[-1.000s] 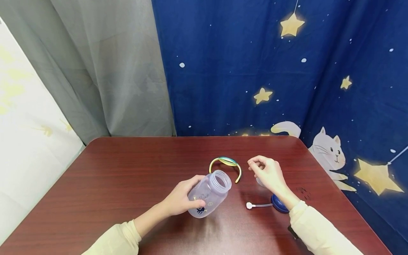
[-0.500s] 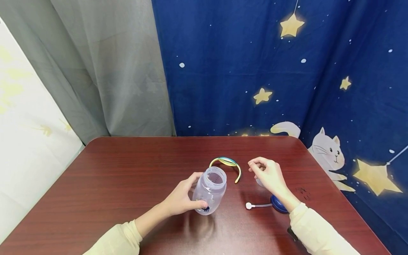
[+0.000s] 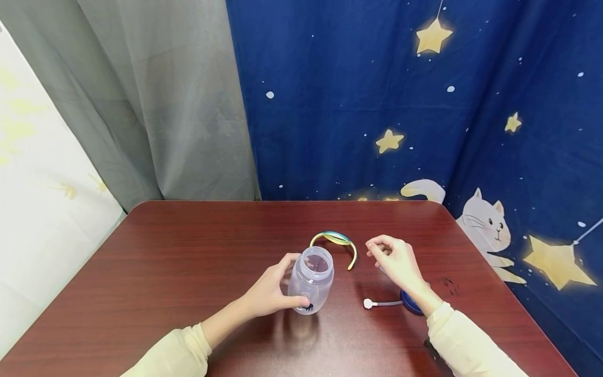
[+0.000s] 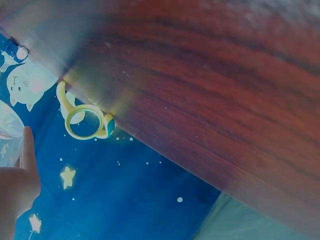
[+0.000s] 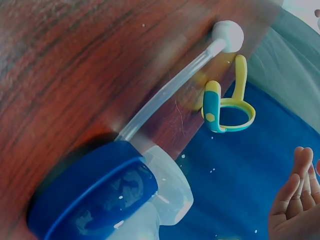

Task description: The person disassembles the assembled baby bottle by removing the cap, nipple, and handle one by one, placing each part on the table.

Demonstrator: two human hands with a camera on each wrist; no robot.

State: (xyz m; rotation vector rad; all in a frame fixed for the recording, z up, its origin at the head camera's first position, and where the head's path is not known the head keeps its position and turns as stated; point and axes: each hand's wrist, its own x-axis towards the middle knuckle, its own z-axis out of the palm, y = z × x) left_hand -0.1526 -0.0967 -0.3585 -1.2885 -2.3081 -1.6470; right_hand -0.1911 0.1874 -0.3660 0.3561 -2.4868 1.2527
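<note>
My left hand (image 3: 270,293) grips a translucent baby bottle (image 3: 316,288) without a lid, its threaded mouth facing up and slightly toward me. In the left wrist view only part of that hand (image 4: 22,185) and a bit of the bottle (image 4: 9,135) show. My right hand (image 3: 398,262) hovers over the table on the right, fingers loosely bent, with nothing visible between them. Below its wrist lies a blue straw lid (image 3: 411,302) with a tube and white weighted end (image 3: 368,303). A clear cap (image 5: 170,185) shows behind the lid in the right wrist view.
A yellow and teal handle ring (image 3: 336,239) lies on the table behind the bottle. The dark red tabletop (image 3: 198,251) has its far edge against grey and blue curtains. A small dark object (image 3: 432,350) is partly hidden under the right sleeve.
My left hand has turned the bottle from a rightward tilt to nearly upright, its mouth shifting left. My right hand has sunk very slightly and otherwise stayed in place.
</note>
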